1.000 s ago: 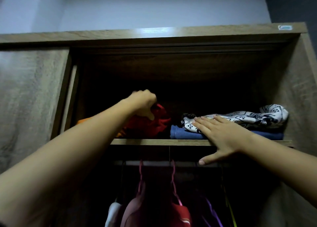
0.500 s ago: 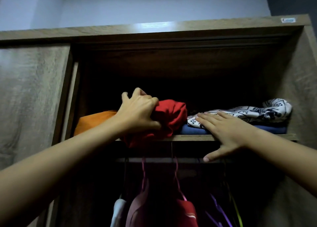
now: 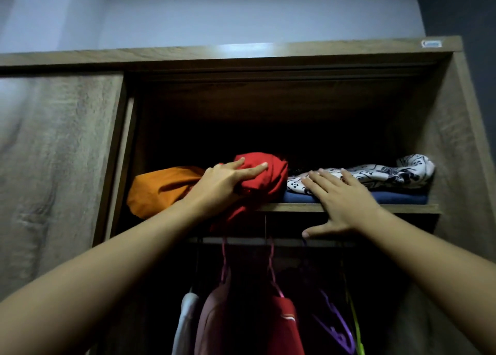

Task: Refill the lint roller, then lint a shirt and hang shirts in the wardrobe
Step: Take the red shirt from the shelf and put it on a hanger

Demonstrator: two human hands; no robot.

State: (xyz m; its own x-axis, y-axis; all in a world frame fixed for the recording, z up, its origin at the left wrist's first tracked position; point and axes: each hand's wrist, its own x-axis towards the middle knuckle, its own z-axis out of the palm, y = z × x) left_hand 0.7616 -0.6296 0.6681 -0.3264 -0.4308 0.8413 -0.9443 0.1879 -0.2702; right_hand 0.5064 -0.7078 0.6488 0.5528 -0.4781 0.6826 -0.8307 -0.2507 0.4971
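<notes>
Nearest and lowest, hung garments (image 3: 241,319) fill the wardrobe (image 3: 456,145) below the rail. My right hand (image 3: 341,204) lies flat, fingers spread, on the shelf (image 3: 349,207) edge and the patterned cloth (image 3: 375,176) over a blue fold (image 3: 397,198). My left hand (image 3: 222,185) grips the red shirt (image 3: 265,182), which overhangs the shelf beside an orange garment (image 3: 161,190).

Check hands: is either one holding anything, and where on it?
Left hand grips the red garment at its bunched front, hanging off the shelf. Right hand lies flat on the folded pile, holding nothing.
</notes>
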